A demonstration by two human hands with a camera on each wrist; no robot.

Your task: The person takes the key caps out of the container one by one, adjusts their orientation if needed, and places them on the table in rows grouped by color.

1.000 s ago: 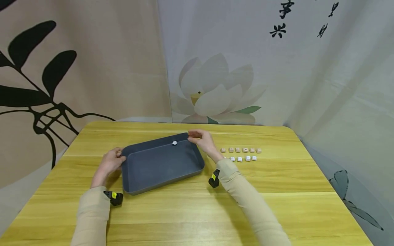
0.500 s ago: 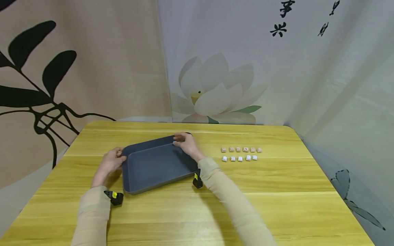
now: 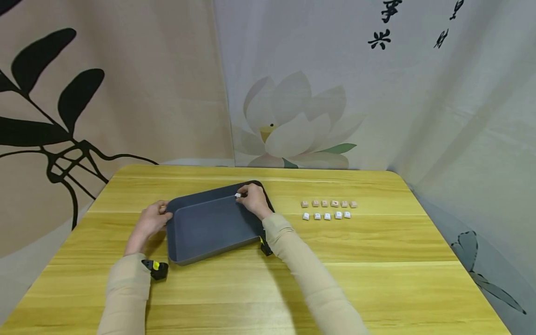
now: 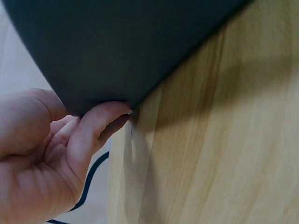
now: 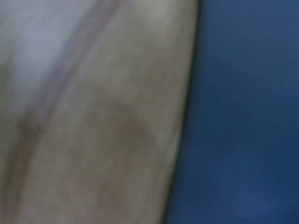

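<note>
A dark grey rectangular tray (image 3: 205,226) stands slightly askew on the table. My left hand (image 3: 150,219) grips its back left corner; in the left wrist view the left hand (image 4: 51,149) has thumb and fingers around the tray's edge (image 4: 103,56). Over the tray's back right part, my right hand (image 3: 254,200) pinches a small white keycap (image 3: 237,195). The right wrist view is too blurred and close to show the fingers; a blue-looking surface of the tray (image 5: 247,116) fills its right side.
Right of the tray lie two rows of small keycaps: a beige row (image 3: 324,204) behind and a white row (image 3: 327,216) in front. The wooden table (image 3: 234,298) ends at a printed curtain (image 3: 176,93). Each wrist carries a small black camera (image 3: 157,270).
My right hand has moved left and down from the tray's back right corner to the white keycap inside, and now pinches it. My left hand and the tray have stayed in place.
</note>
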